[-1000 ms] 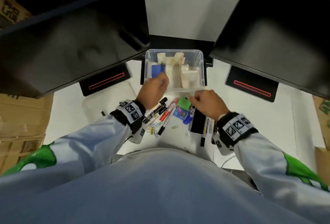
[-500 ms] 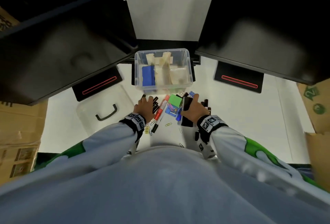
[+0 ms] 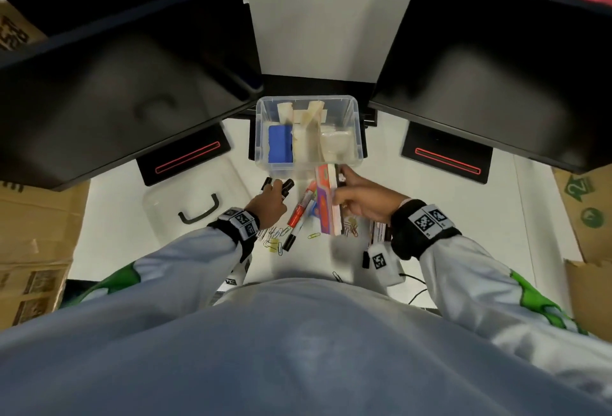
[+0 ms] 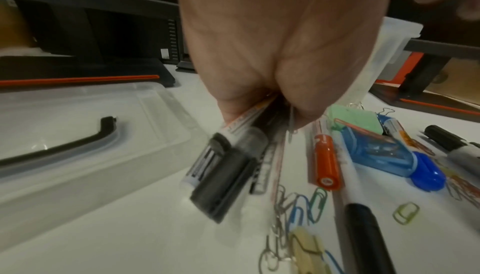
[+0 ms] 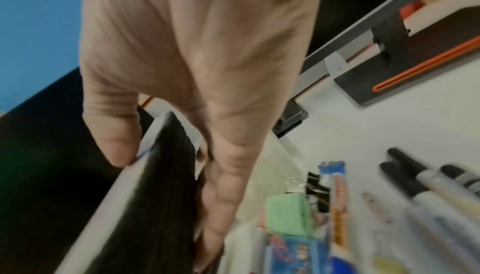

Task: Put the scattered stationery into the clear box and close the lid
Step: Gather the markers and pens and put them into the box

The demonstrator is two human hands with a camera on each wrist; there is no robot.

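Note:
The clear box (image 3: pixel 354 107) stands open between two monitor stands, with a blue eraser (image 3: pixel 280 144) and beige tape pieces inside. My left hand (image 3: pixel 272 198) grips a bundle of black-capped markers (image 4: pixel 228 163) just above the table, in front of the box's left corner. My right hand (image 3: pixel 347 193) holds a flat colourful pack (image 3: pixel 326 203) up on its edge, thumb on one face and fingers on the other; its dark side (image 5: pixel 158 196) fills the right wrist view. An orange-capped marker (image 4: pixel 324 161), a blue stapler (image 4: pixel 376 153), a green note pad (image 4: pixel 353 118) and paper clips (image 4: pixel 298 202) lie scattered between my hands.
The clear lid (image 3: pixel 165 203) with a black handle (image 3: pixel 200 213) lies left of the box. Two black monitors (image 3: pixel 126 84) overhang the desk on both sides. More markers (image 5: pixel 428 186) lie to the right. Cardboard boxes (image 3: pixel 33 233) stand beside the desk.
My left hand has closed on the black markers and raised them. My right hand has picked up the flat pack and tipped it on edge toward the box.

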